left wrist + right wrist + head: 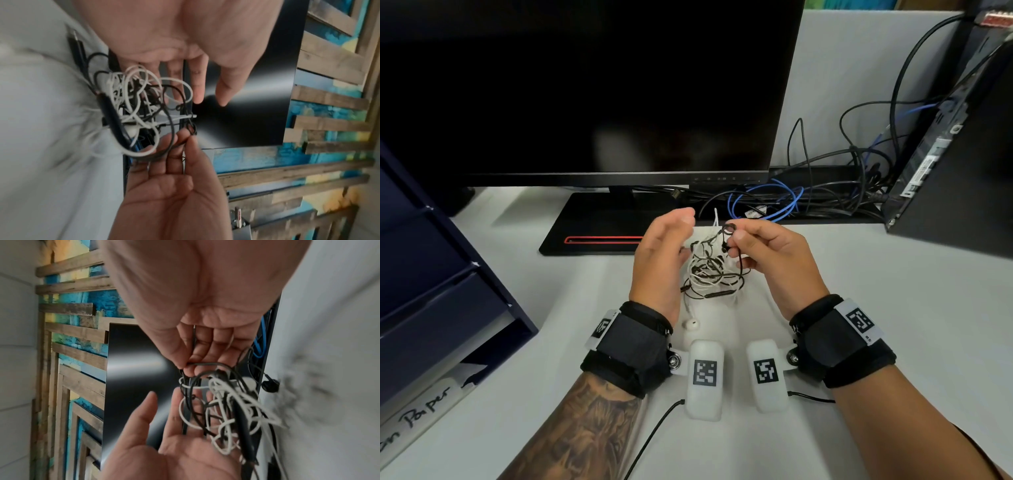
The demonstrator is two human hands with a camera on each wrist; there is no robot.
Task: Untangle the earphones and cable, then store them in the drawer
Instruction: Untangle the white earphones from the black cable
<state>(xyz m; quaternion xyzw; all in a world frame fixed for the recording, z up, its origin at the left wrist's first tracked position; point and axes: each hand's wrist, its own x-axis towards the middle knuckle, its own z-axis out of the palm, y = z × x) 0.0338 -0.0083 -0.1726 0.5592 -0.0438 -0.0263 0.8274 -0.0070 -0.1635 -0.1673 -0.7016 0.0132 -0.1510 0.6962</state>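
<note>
A tangle (pixel 711 270) of white earphone wire and black cable hangs between my hands above the white desk (pixel 893 308). My right hand (pixel 734 240) pinches a black cable loop at the top of the tangle between thumb and forefinger; the right wrist view shows that pinch by the right hand (pixel 185 367). My left hand (pixel 678 236) stands open beside the tangle, its straight fingers (pixel 198 91) behind the loops (pixel 139 110). One white earbud (pixel 691 324) rests on the desk below. A black earbud (pixel 269 385) dangles at the tangle's side. The dark blue drawer unit (pixel 431 274) stands at the left.
A black monitor (pixel 585 85) on its stand base (pixel 592 222) fills the back. Behind my hands lie blue and black computer cables (pixel 774 202), and a black computer case (pixel 962 171) stands at the right. A labelled paper tray (pixel 417 414) sits under the drawer unit.
</note>
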